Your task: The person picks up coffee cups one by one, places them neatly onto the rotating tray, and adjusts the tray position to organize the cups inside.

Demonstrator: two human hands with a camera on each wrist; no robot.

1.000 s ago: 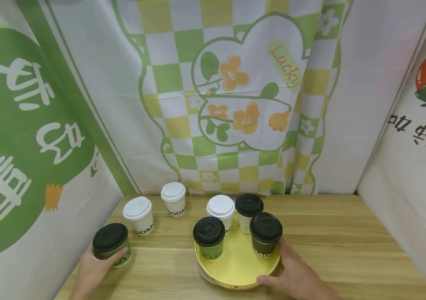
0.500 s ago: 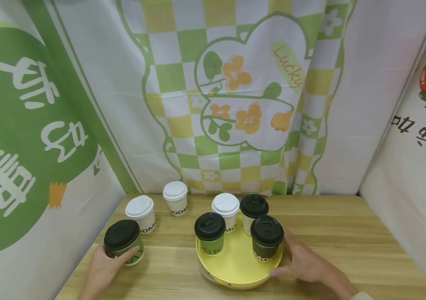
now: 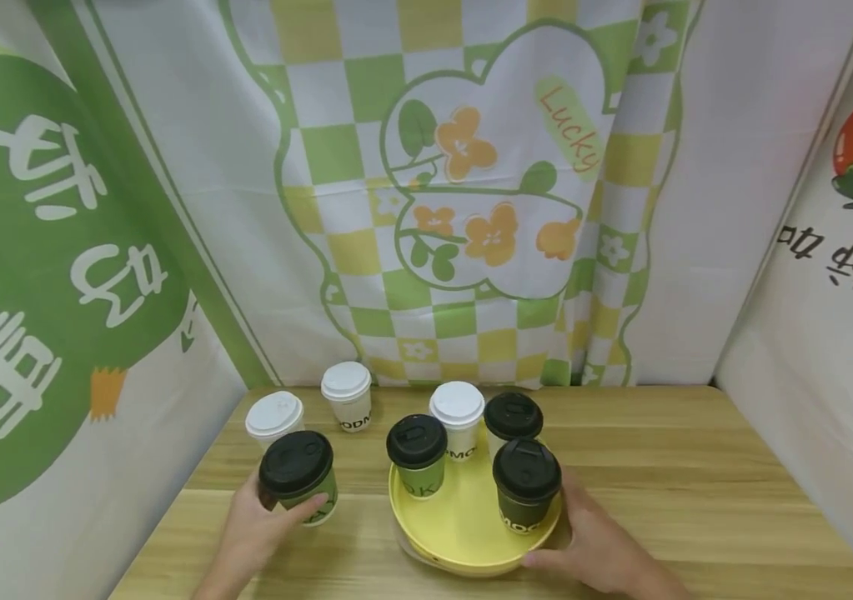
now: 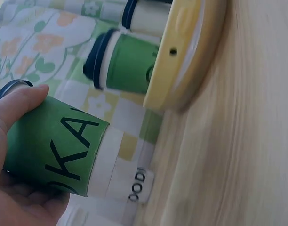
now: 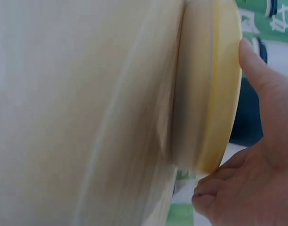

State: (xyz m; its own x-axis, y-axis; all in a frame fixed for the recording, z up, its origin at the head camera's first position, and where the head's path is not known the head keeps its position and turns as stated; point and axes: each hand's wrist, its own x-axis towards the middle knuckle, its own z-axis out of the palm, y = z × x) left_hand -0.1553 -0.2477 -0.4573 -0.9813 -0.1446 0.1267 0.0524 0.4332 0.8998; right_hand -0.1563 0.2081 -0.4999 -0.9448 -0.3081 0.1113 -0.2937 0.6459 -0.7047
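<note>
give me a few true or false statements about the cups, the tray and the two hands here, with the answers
1. The left hand grips a green paper cup with a black lid. True.
2. That cup stands on the round yellow tray. False: it is over the wooden table, left of the tray.
3. Four cups stand on the tray. True: three with black lids and one white-lidded cup.
4. The right hand holds a white-lidded cup. False: it rests at the tray's near right rim, beside the dark green cup.
5. Two white cups with white lids stand on the table outside the tray. True.
6. The tray is blue. False: it is yellow.
</note>
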